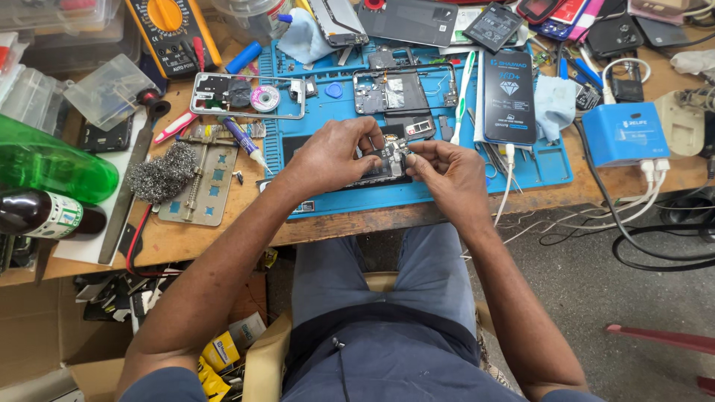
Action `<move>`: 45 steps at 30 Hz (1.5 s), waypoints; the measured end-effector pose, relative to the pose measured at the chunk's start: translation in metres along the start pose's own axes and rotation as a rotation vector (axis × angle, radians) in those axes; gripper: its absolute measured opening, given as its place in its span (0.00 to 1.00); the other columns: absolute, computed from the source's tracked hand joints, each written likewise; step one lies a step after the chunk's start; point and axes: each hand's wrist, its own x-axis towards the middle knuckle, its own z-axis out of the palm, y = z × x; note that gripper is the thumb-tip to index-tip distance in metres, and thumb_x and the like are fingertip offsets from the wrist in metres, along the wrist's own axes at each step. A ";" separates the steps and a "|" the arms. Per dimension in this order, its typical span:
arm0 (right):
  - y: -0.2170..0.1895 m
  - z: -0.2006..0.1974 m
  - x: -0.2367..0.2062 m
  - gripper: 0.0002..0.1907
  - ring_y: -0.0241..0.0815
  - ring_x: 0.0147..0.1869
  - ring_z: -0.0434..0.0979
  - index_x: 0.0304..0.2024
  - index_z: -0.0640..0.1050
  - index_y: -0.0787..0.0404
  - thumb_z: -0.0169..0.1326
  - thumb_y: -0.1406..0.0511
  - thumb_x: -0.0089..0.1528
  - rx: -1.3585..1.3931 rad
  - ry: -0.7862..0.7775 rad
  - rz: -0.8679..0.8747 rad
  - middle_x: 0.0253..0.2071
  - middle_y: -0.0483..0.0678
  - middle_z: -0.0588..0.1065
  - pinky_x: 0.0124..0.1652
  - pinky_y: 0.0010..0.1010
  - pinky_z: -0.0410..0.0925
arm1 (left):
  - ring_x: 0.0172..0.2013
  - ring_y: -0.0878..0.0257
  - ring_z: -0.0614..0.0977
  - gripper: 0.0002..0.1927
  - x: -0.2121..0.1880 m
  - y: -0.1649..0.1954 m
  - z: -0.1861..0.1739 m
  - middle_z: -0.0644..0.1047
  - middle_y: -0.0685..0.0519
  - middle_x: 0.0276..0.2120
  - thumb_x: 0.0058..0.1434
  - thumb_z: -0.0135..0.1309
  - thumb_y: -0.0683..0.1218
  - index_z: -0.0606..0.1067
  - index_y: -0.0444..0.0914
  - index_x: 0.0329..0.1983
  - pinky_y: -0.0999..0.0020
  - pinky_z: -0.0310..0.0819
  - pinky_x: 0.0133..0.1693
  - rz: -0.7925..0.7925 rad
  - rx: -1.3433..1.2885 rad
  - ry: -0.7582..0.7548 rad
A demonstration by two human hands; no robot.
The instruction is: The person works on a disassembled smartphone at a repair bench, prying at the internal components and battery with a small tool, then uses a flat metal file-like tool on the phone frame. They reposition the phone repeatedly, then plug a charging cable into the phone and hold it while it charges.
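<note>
Both my hands meet over the front of a blue work mat (328, 205). A small dark phone circuit board (392, 155) is pinched between them. My left hand (335, 152) grips its left side and my right hand (447, 170) holds its right edge with thumb and fingers. Under the hands lies a dark phone body (370, 177), mostly hidden. An opened phone frame (402, 93) with exposed parts lies on the mat just beyond my hands.
A second silver phone frame (246, 95), a solder wick roll (265, 98), a steel wool pad (161, 173), a metal board holder (201, 182), a yellow multimeter (171, 33), a green bottle (52, 164), a blue box (624, 134) with white cables, and a black phone screen (509, 95) crowd the wooden bench.
</note>
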 end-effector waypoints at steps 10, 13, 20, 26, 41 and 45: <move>0.003 0.014 -0.001 0.10 0.32 0.38 0.85 0.46 0.84 0.65 0.64 0.69 0.62 -0.197 0.099 -0.089 0.37 0.50 0.84 0.37 0.22 0.76 | 0.37 0.58 0.87 0.12 0.010 -0.010 -0.002 0.84 0.49 0.33 0.55 0.63 0.44 0.81 0.36 0.41 0.61 0.79 0.41 -0.015 0.023 -0.020; 0.004 0.017 0.002 0.10 0.32 0.39 0.85 0.46 0.83 0.66 0.63 0.69 0.62 -0.222 0.098 -0.203 0.38 0.51 0.82 0.36 0.23 0.76 | 0.38 0.56 0.86 0.13 0.011 -0.014 -0.004 0.84 0.48 0.35 0.55 0.63 0.45 0.81 0.36 0.42 0.60 0.79 0.42 -0.009 0.034 -0.025; 0.006 0.025 0.010 0.10 0.37 0.30 0.80 0.46 0.85 0.64 0.65 0.69 0.62 -0.392 0.114 -0.257 0.33 0.51 0.79 0.30 0.28 0.71 | 0.43 0.53 0.85 0.15 0.012 -0.024 -0.006 0.83 0.45 0.39 0.55 0.64 0.45 0.80 0.35 0.43 0.58 0.78 0.47 0.071 0.078 0.042; 0.005 0.028 0.008 0.10 0.38 0.34 0.81 0.46 0.84 0.63 0.64 0.68 0.62 -0.415 0.099 -0.333 0.35 0.50 0.78 0.32 0.30 0.73 | 0.43 0.50 0.83 0.11 0.008 -0.025 -0.002 0.80 0.46 0.39 0.57 0.62 0.43 0.77 0.35 0.41 0.54 0.77 0.46 0.149 0.139 0.139; -0.005 0.016 -0.004 0.13 0.46 0.41 0.83 0.52 0.82 0.65 0.56 0.73 0.65 -0.407 0.080 -0.345 0.43 0.55 0.79 0.38 0.34 0.73 | 0.50 0.53 0.72 0.19 -0.007 -0.018 0.010 0.74 0.50 0.48 0.58 0.62 0.48 0.81 0.47 0.54 0.55 0.64 0.47 0.367 0.544 0.213; -0.005 0.014 -0.006 0.12 0.47 0.43 0.83 0.52 0.81 0.66 0.56 0.74 0.65 -0.418 0.088 -0.378 0.43 0.55 0.79 0.40 0.35 0.73 | 0.51 0.53 0.71 0.19 -0.010 -0.017 0.016 0.73 0.49 0.48 0.62 0.61 0.52 0.80 0.47 0.56 0.54 0.62 0.48 0.392 0.564 0.206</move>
